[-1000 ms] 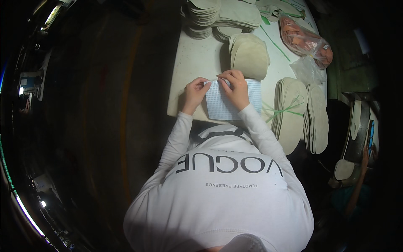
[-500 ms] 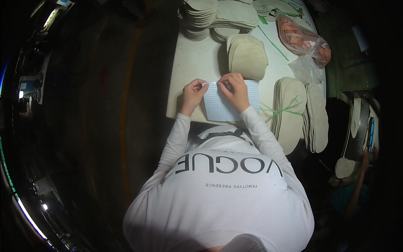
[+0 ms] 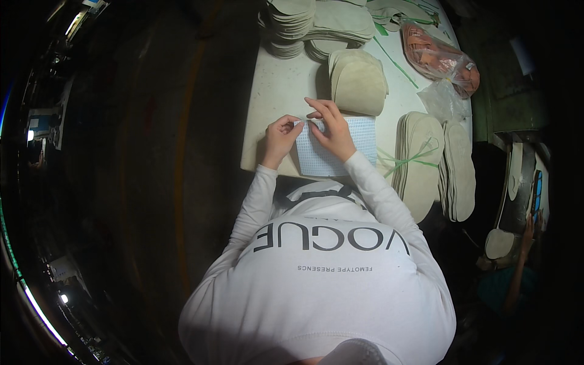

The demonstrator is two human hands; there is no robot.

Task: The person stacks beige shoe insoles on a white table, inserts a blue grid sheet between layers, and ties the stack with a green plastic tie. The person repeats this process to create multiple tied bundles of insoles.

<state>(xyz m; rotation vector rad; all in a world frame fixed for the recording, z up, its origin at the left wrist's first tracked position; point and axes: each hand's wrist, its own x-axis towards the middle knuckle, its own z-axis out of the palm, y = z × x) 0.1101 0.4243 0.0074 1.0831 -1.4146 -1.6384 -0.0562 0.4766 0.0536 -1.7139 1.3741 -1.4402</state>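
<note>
Head view, looking down on a pale blue grid sheet (image 3: 340, 152) at the near edge of the counter (image 3: 264, 91), just in front of a stack of rounded beige pieces (image 3: 360, 85). Likely very light and thin, probably paper, so soft enough to bend and quick to crease or tear under a hard pull; perhaps smooth enough to slide if left unpinned. Best taken by the upper left corner between thumb and forefinger, with a light pinch, and steadied along the upper edge rather than pressed in the middle. Roughly rectangular in outline, covered in small, regular rows of faint marks, too fine to make out. Left hand (image 3: 277, 140) pinched narrow on that upper left corner. Right hand (image 3: 334, 131) over the upper edge, forefinger raised away from the rest, thumb near the sheet; impossible to tell whether anything sits between those fingers (image 3: 329, 108).
</note>
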